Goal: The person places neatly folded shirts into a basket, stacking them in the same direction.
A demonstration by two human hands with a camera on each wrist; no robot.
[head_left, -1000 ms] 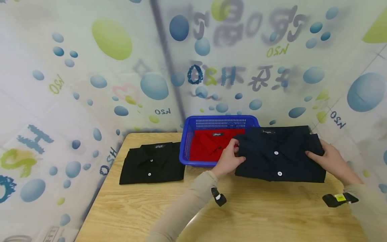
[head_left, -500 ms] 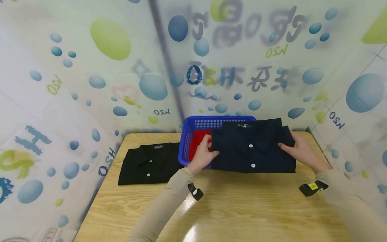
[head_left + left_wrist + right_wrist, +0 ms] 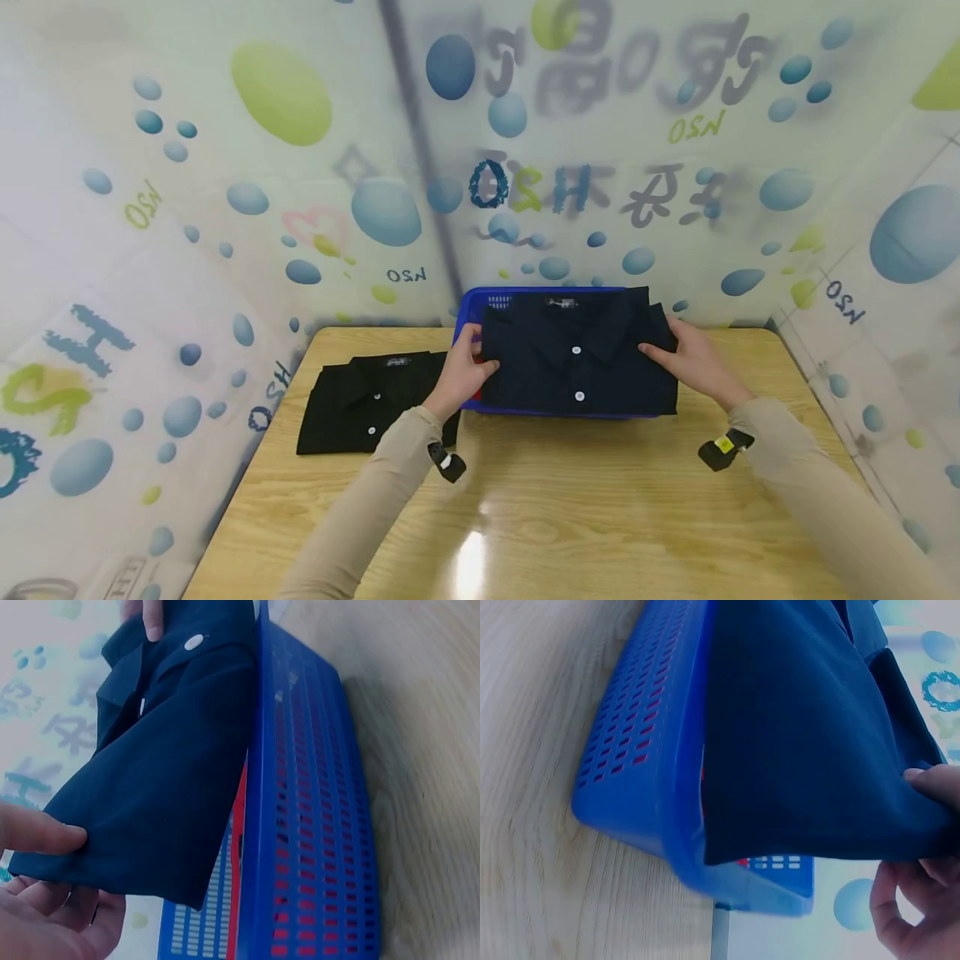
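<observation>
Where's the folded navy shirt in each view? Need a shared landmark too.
Head: folded navy shirt, right of centre, mostly lower half.
Left wrist: mostly left half, from top edge down past centre.
Right wrist: upper right, reaching below centre.
Shared landmark: blue perforated basket.

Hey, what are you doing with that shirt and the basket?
A person's left hand and right hand each pinch one side of a folded navy shirt, holding it over a blue basket. Something red shows inside the basket, under the shirt. A folded black shirt lies on the wooden table, left of the basket.
</observation>
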